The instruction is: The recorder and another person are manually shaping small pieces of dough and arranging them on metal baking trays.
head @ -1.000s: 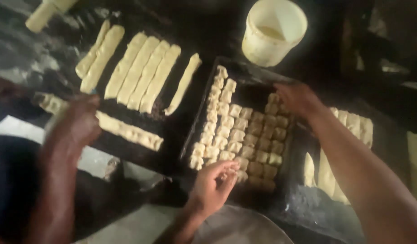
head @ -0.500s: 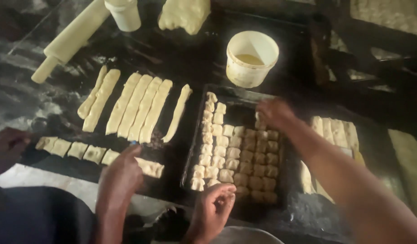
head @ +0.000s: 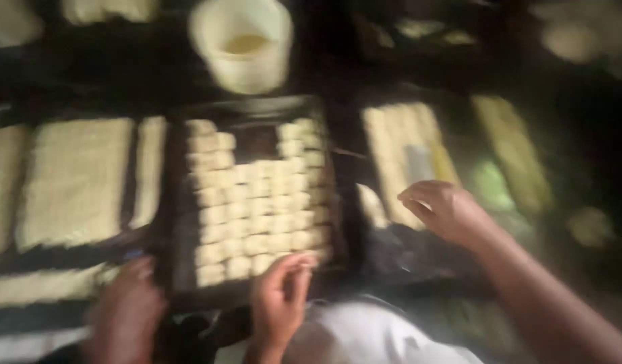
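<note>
I'm filling the tray (head: 253, 108) with dough pieces (head: 257, 209). My right hand (head: 446, 212) is curled and my left hand (head: 122, 317) is blurred, so I can't tell either grip. The gaps call for careful placing.

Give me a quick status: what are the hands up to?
Left hand at near-left corner of tray, grip blurred. Right hand curled over dough strips right of tray. Another person's hand touching cut dough pieces at near edge.

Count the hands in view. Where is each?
3. The lower-left hand is beside the tray; the middle hand is at its near edge by the dough pieces; the right-side hand is right of it. Blur may hide more.
</note>
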